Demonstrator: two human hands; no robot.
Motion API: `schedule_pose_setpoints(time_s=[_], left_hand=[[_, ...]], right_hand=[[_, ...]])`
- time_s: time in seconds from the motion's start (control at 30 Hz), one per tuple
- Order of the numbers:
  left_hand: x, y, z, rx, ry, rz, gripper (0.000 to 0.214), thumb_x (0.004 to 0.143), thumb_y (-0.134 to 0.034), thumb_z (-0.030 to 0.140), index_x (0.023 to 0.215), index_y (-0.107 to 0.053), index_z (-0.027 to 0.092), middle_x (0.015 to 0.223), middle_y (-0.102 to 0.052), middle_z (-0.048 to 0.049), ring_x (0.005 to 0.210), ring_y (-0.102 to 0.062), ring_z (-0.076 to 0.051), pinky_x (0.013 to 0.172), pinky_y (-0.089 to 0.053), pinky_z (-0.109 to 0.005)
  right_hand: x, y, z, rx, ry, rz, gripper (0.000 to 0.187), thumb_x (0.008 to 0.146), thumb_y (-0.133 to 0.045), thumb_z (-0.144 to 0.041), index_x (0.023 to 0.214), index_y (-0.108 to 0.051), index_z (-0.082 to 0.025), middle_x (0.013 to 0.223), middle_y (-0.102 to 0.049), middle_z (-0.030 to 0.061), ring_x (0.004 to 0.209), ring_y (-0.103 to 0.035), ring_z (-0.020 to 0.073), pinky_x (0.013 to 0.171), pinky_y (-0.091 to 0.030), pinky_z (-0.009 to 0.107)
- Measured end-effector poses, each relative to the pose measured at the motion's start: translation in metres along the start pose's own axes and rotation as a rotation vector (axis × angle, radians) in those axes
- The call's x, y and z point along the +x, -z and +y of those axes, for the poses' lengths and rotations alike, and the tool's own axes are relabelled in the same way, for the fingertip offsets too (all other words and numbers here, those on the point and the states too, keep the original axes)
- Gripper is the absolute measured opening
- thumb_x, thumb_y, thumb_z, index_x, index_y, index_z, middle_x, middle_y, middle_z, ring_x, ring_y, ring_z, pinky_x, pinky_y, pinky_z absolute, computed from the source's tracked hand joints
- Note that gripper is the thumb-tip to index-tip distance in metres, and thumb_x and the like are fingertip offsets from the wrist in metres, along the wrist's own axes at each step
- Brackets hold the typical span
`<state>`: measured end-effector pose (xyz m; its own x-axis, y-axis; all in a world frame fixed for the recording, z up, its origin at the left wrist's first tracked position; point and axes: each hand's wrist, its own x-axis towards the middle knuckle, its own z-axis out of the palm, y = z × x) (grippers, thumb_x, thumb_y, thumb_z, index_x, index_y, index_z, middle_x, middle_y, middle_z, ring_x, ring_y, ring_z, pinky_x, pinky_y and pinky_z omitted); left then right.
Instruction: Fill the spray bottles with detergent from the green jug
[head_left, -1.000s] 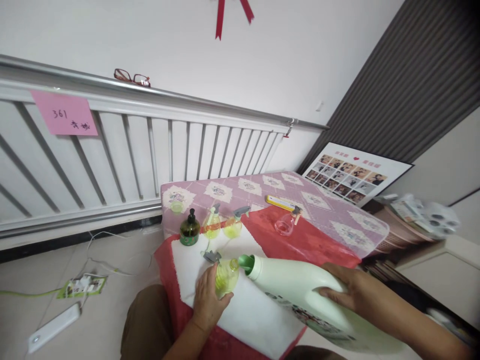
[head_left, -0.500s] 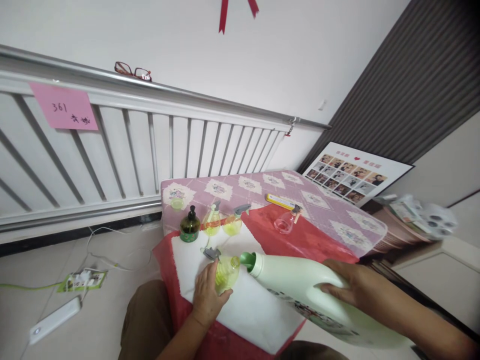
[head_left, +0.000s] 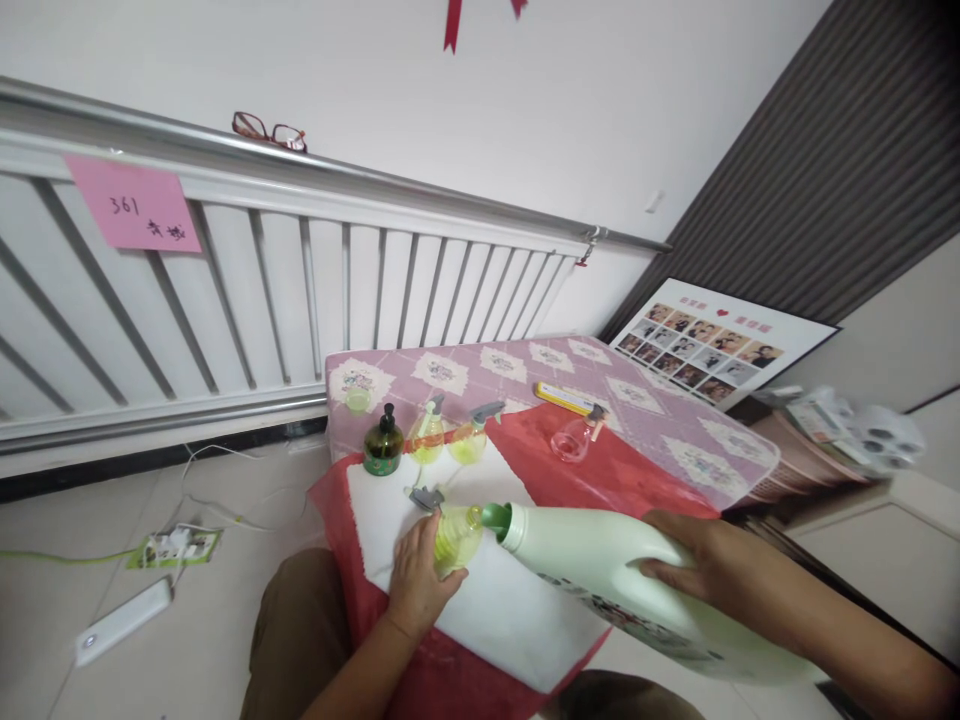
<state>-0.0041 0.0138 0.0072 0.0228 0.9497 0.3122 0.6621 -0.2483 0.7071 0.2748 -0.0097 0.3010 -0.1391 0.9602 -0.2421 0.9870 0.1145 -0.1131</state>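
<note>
Jug (head_left: 577, 548), pale green, in grip of right hand (head_left: 694, 562), near translucent yellow bottle (head_left: 460, 537) in left hand (head_left: 418, 572)

From my remote seat I see a pale green jug (head_left: 592, 548) with a deeper green spout (head_left: 493, 517), a yellow-green bottle (head_left: 459, 537), white cloth (head_left: 510, 625), red sheet (head_left: 637, 468) and mauve tablecloth (head_left: 673, 430) patterned in cream florals.

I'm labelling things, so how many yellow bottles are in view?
3: a yellow bottle in the left hand, a second beside the pump bottle, and a third to the second's right.
</note>
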Motion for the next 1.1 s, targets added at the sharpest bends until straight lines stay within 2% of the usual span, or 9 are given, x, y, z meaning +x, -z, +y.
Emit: schedule_pose_setpoints(time_s=[0.5,0.7,1.1], left_hand=[[0.000,0.000,0.000,-0.009,-0.001,-0.016,0.083,0.066,-0.070,0.029,0.140,-0.034,0.021,0.133,-0.054,-0.0113,0.123,-0.050,-0.030,0.104,-0.039,-0.047],[0.000,0.000,0.000,-0.010,-0.008,-0.013,0.082,0.066,-0.071,0.028,0.140,-0.035,0.022,0.134,-0.054,-0.0112,0.123,-0.049,-0.030,0.104,-0.039,-0.047],[0.000,0.000,-0.001,-0.015,-0.023,-0.016,0.083,0.066,-0.073,0.029,0.140,-0.036,0.023,0.133,-0.054,-0.0104,0.122,-0.050,-0.030,0.104,-0.040,-0.047]], right_hand=[[-0.001,0.011,-0.010,-0.071,-0.039,-0.038,0.028,0.083,-0.053,-0.048,0.093,-0.065,-0.025,0.090,-0.074,0.0053,0.080,-0.069,0.0258,0.071,-0.049,0.035],[-0.001,0.011,-0.009,-0.093,-0.014,0.025,0.025,0.082,-0.055,-0.044,0.093,-0.067,-0.026,0.093,-0.076,0.0058,0.081,-0.070,0.0271,0.071,-0.050,0.035],[0.001,0.013,-0.004,-0.103,0.016,0.014,0.022,0.083,-0.057,-0.045,0.090,-0.067,-0.026,0.086,-0.075,0.0026,0.075,-0.070,0.0242,0.067,-0.049,0.032]])
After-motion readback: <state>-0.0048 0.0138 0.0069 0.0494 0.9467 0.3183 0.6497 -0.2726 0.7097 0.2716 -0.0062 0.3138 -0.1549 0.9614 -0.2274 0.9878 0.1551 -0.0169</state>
